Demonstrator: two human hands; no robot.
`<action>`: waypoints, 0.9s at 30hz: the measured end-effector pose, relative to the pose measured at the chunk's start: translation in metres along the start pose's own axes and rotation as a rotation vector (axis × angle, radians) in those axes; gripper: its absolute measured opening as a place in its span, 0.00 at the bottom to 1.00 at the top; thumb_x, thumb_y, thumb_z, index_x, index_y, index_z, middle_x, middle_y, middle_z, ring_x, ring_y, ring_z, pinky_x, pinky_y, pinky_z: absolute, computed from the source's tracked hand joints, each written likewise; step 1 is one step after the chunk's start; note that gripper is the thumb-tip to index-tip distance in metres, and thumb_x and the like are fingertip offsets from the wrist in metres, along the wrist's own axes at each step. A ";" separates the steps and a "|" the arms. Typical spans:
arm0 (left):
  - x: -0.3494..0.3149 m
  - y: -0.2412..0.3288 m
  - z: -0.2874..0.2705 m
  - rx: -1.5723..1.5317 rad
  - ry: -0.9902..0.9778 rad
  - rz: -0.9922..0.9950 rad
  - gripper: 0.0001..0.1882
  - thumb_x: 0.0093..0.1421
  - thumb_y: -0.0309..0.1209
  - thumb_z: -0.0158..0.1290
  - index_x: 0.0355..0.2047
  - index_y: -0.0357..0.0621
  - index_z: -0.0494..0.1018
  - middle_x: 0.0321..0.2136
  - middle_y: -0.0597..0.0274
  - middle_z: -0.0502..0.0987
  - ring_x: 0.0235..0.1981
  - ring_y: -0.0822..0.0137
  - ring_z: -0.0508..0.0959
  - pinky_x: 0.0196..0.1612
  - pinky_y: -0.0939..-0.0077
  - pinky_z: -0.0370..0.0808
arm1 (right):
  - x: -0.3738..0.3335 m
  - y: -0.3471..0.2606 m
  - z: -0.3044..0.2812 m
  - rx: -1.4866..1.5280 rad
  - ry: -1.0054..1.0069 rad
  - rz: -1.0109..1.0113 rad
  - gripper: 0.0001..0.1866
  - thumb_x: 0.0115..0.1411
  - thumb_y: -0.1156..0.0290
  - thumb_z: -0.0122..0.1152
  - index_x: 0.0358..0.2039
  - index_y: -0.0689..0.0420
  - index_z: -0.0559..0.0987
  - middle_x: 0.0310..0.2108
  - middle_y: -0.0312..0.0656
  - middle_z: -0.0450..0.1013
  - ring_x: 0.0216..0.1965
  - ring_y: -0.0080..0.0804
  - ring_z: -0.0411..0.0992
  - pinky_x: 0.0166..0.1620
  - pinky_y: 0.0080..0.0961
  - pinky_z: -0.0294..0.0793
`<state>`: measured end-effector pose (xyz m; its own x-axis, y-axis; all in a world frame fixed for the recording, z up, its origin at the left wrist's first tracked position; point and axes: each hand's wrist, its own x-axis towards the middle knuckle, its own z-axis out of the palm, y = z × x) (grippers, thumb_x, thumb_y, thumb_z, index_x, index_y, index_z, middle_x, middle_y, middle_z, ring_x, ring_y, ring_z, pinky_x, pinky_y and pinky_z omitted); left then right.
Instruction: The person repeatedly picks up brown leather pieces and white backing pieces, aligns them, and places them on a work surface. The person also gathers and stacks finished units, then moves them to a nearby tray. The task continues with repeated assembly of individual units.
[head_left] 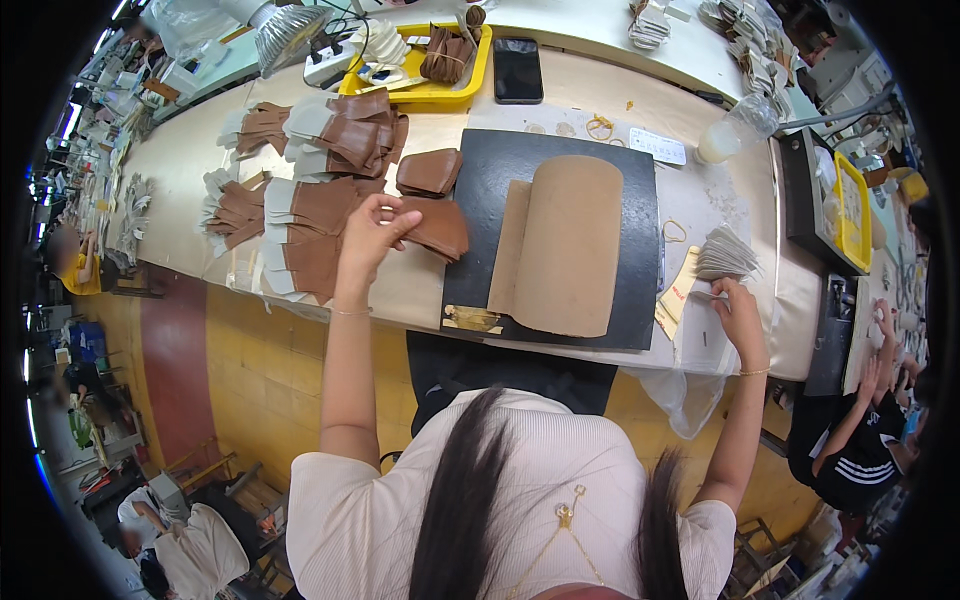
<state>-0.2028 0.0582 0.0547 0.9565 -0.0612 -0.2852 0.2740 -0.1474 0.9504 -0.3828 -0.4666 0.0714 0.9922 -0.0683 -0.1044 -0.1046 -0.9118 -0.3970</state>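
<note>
At the left of the board, my left hand (372, 238) is closed, its thumb and fingers pinching the edge of a brown leather piece (437, 229). Just beyond it lies another small stack of brown leather pieces (430, 172). Fanned rows of brown pieces with pale grey ends (318, 228) spread beside that hand. Over on the right, my right hand (738, 312) has its fingertips pressed together at the near edge of a fanned stack of grey pieces (728, 254), on a thin pale piece. A cream-coloured shaped template (677, 294) lies next to these fingers.
Between my hands, a curved brown pad (572, 245) rests on a black board (640, 190). A yellow tray (425, 92), black phone (518, 72) and clear plastic bottle (735, 130) stand farther back. A plastic bag (688, 398) hangs from the front edge. Another person's hands (872, 372) are at far right.
</note>
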 end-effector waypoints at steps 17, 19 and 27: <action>0.053 0.019 0.012 0.952 0.170 0.674 0.14 0.56 0.26 0.54 0.43 0.36 0.74 0.39 0.51 0.71 0.43 0.50 0.71 0.47 0.61 0.69 | -0.012 -0.011 -0.025 0.098 -0.212 0.132 0.13 0.49 0.81 0.60 0.38 0.61 0.78 0.34 0.46 0.73 0.38 0.46 0.72 0.43 0.34 0.71; 0.054 0.018 0.014 0.992 0.148 0.657 0.13 0.56 0.26 0.54 0.42 0.36 0.74 0.39 0.51 0.72 0.43 0.50 0.72 0.47 0.62 0.70 | -0.020 -0.019 -0.030 0.144 -0.165 0.115 0.14 0.50 0.83 0.58 0.39 0.61 0.78 0.31 0.45 0.72 0.34 0.40 0.72 0.39 0.30 0.72; 0.056 0.025 0.014 0.958 0.083 0.518 0.12 0.55 0.24 0.54 0.40 0.33 0.74 0.38 0.49 0.72 0.42 0.51 0.72 0.46 0.63 0.70 | -0.029 -0.043 -0.027 0.471 0.184 0.120 0.16 0.54 0.87 0.51 0.41 0.59 0.78 0.29 0.40 0.67 0.29 0.28 0.69 0.36 0.21 0.69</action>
<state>-0.1438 0.0373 0.0611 0.9470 -0.2755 0.1652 -0.3210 -0.8324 0.4517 -0.4048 -0.4361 0.1166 0.9625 -0.2697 -0.0291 -0.1955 -0.6152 -0.7637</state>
